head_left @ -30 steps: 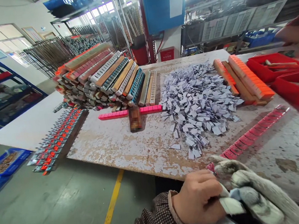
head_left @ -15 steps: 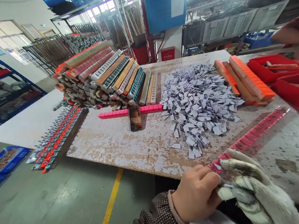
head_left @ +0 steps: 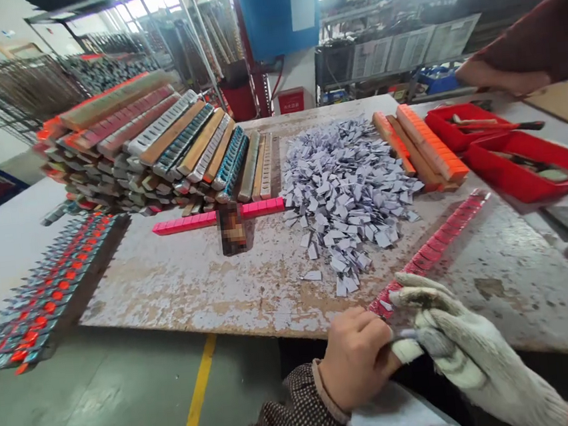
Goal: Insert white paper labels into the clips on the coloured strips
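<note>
My left hand, bare with a white covering on the thumb, is closed around the near end of a glossy pink segmented strip. That strip slants away over the table edge to the right. My right hand, in a white knitted glove, is beside the left thumb with its fingers pinched. A pale sliver shows between the fingertips, like one of the small white chips. One white chip is on the strip near my left knuckles. Behind it a large heap of white chips covers the tabletop.
A bright pink bar lies left of the heap, a blurred-out object across it. Stacked wooden bars stand behind. Orange-topped bars and red trays are at right, near another person's arm. Orange-and-grey strips overhang the left edge.
The view has swung right, so the table and its things sit further left. Both hands keep nearly the same grip near the strip's end. The other person's arm shows more fully.
</note>
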The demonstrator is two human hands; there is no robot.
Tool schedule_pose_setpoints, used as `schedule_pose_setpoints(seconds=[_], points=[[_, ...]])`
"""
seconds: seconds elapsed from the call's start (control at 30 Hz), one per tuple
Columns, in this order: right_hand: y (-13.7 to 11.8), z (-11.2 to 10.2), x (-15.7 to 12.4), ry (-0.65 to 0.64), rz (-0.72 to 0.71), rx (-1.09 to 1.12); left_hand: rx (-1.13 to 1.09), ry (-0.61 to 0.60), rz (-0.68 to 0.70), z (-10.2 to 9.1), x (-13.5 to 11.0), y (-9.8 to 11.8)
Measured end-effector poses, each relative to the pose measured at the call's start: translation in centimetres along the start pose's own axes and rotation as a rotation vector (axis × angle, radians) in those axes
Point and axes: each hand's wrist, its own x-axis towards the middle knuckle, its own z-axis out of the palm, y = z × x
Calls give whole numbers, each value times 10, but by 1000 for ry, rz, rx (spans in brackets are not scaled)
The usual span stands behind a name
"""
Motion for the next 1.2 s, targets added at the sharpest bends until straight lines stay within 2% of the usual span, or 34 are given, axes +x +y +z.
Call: schedule_pose_setpoints(seconds=[0.03,0.1,0.17,0.2,0.3,0.43,0.5,0.63,0.73,0.93,1.07,1.13,1.2], points=[[-3,-3,6,40,-30,-9,40,-3,-45,0,0,-2],[-7,-15,23,115,-234,-203,113,-40,-128,-1,-2,-8],[-7,-31,42,132,-556,-647,162,-93,-186,-3,-6,-14],[-7,-39,50,130,-653,-760,175,-122,-204,-3,-10,-17],[-4,-57,68,59,-870,-1101,191,-217,-250,0,-21,-24],[-4,-61,77,-56,-1167,-1589,185,-257,-306,8,-29,-27],[-6,-57,78,-65,-1204,-1656,171,-245,-309,11,-31,-27],[-10,-51,82,-118,-1110,-1731,162,-220,-278,14,-32,-29],[-12,-49,87,-174,-1055,-1716,156,-183,-249,16,-34,-31],[-9,-54,92,-229,-1050,-1674,134,-162,-245,20,-35,-34],[2,-60,94,-181,-1135,-1547,44,-234,-260,3,-26,-38],[10,-57,93,-153,-1154,-1463,18,-254,-268,-10,-12,-41],[18,-49,89,-144,-1139,-1414,97,-235,-256,-21,9,-46]])
